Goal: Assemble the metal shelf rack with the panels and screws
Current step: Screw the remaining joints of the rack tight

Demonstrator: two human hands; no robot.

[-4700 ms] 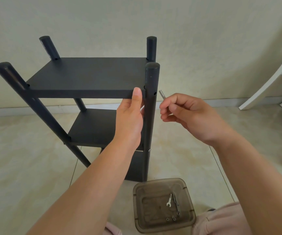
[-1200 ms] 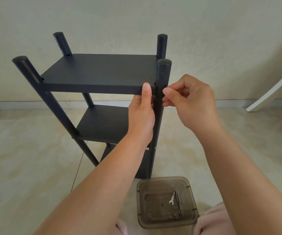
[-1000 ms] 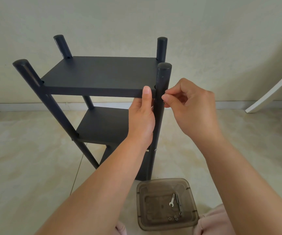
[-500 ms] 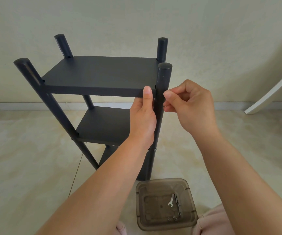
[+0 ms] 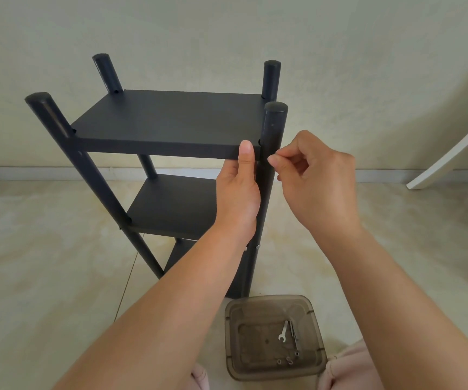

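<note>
1. At the bottom edge of the frame, pale pink cloth [image 5: 348,367] shows on both sides of a smoky translucent plastic tray [image 5: 275,337] that sits on the tiled floor [image 5: 44,263], lower centre-right.
2. Inside the tray lie a small silver wrench [image 5: 283,330], a thin metal tool [image 5: 294,336] just beside it, and a few small screws [image 5: 287,361] near the tray's near wall.
3. Both forearms reach up from the bottom toward the centre of the frame.
4. The left hand [image 5: 238,190] holds the top panel [image 5: 168,119] at its near right corner, thumb pressed flat on the panel's front edge, the other fingers hidden beneath.
5. The right hand [image 5: 317,181], just right of centre, has thumb and forefinger pinched together against the side of the near right post [image 5: 272,142]; what they pinch is too small to make out.
6. The two hands sit close together, with only that post between them.
7. The dark metal shelf rack [image 5: 171,204] stands upright in the centre of the frame, with lower panels below the top one.
8. Behind it, a pale wall [image 5: 227,32] fills the upper frame; a white furniture leg [image 5: 452,156] slants at the right edge.
</note>
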